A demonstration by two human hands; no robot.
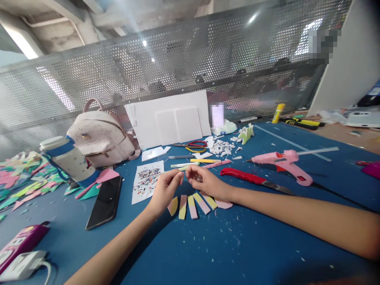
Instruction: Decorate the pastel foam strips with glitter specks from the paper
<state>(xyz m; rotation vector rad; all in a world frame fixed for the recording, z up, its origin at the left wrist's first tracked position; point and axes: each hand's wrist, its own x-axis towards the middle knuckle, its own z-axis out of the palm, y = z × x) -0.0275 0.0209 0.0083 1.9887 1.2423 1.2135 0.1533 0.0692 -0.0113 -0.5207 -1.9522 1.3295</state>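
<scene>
In the middle of the blue table my left hand (166,187) is closed, thumb pressed against the bent fingers. Close beside it, my right hand (208,183) is curled with its fingertips turned toward the left one. Whatever either hand holds is too small or hidden to make out. Just below them lies a fan of pink-and-yellow foam strips (192,208), with a rounded yellow piece (173,206) at its left end and a pink piece (223,204) partly under my right wrist. Left of my left hand is a white sheet (139,194) strewn with tiny coloured bits.
A red utility knife (243,175) and a pink glue gun (279,159) lie at right. Scissors (196,146) and white scraps (222,147) are behind my hands. At left are a phone (104,204), a tumbler (68,160), a backpack (101,136) and foam offcuts (29,178).
</scene>
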